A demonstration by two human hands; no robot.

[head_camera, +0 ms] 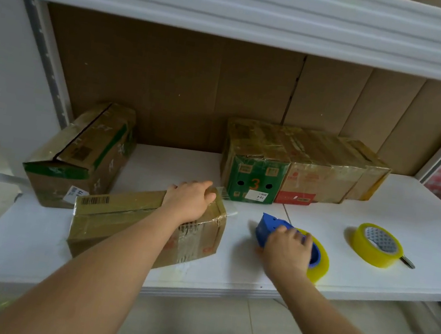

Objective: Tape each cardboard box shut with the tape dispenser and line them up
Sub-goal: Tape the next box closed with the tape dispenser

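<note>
A long cardboard box (125, 218) lies near the front edge of the white shelf (368, 277), with clear tape along its top seam. My left hand (190, 201) rests palm-down on its right end, fingers curled over the far top edge. Just to the right, my right hand (287, 251) grips the blue tape dispenser (273, 229), which lies on the shelf with its yellow tape roll (320, 267). Three taped boxes stand side by side at the back: a green one (254, 183), a red-and-brown one (323, 182) and a brown one (369, 175).
A larger box (81, 151) with an open top seam sits tilted at the back left. A spare yellow tape roll (378, 244) lies at the right with a small dark tool behind it. Brown cardboard lines the back wall under an upper shelf (237, 6).
</note>
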